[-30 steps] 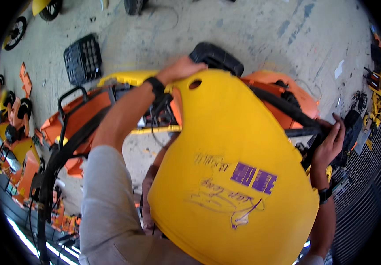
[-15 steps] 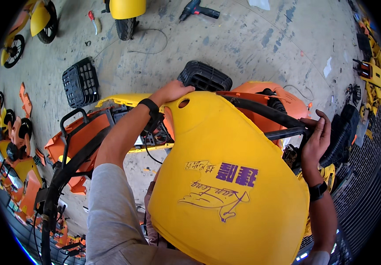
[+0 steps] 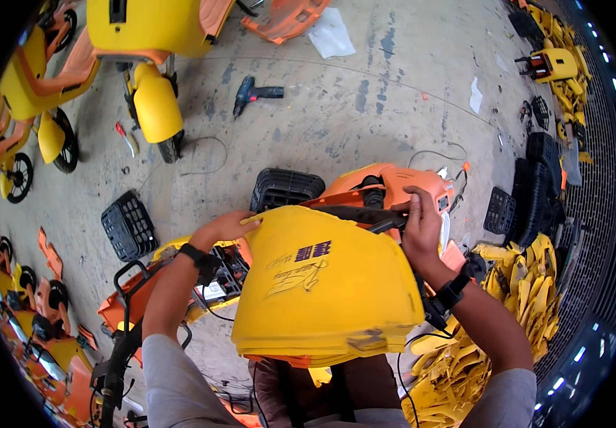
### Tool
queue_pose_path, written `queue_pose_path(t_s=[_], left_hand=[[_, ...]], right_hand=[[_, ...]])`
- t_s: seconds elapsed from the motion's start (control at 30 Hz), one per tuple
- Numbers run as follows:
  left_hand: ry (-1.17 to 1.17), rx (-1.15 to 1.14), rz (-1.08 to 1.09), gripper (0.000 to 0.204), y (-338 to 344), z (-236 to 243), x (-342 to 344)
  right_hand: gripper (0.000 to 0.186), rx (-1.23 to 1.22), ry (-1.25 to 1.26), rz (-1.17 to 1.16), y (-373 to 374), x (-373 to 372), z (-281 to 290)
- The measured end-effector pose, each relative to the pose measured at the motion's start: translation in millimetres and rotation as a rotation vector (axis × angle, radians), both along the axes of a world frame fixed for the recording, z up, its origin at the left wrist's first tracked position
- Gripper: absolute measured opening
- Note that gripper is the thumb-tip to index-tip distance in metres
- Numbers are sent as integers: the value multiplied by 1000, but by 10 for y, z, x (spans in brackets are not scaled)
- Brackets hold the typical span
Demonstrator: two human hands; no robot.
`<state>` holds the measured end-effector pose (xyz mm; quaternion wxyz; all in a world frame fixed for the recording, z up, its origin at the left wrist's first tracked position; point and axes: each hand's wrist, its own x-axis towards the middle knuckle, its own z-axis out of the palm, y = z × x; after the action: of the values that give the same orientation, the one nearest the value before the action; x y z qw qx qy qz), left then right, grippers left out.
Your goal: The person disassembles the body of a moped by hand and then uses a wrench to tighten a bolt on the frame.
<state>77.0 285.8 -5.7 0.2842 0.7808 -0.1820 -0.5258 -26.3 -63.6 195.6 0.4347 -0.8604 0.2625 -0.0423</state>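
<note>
A large yellow scooter body panel [image 3: 336, 292] with purple and dark markings lies in front of me, its lower edge toward my legs. My left hand [image 3: 228, 227] grips its upper left corner with the fingertips. At its upper right edge is my right hand [image 3: 423, 228], curved against the rim, its index finger extended upward and some fingers hidden. A black bar [image 3: 354, 212] runs behind the panel to that hand. Left of the panel shows an opened scooter frame [image 3: 229, 274] with exposed inner parts and wires. Beyond the panel sits an orange shell [image 3: 411, 184].
Black plastic baskets [image 3: 128, 227] lie on the floor, one just beyond the panel. Farther off are a cordless drill [image 3: 254, 93] and a red-handled tool [image 3: 127, 139]. Yellow scooters [image 3: 154, 107] stand at the far left. Yellow panels [image 3: 515, 307] are heaped at the right.
The view has shifted, so the panel appears smaller and its lower edge shows. My right hand has moved from the black bar's end to the panel's upper right edge. The left stays at its corner.
</note>
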Motion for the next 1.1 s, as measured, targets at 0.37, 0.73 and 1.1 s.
queue_pose_path(t_s=[0.37, 0.73, 1.1], left_hand=[[-161, -679, -280, 39, -1798, 2976, -246], [-627, 240, -228, 66, -1990, 3631, -856], [-710, 321, 96, 52, -1404, 4083, -1258]], right_hand=[[20, -196, 58, 169, -80, 6, -29], [21, -262, 92, 208, -54, -13, -90], [21, -314, 121, 116, -14, -4, -32]])
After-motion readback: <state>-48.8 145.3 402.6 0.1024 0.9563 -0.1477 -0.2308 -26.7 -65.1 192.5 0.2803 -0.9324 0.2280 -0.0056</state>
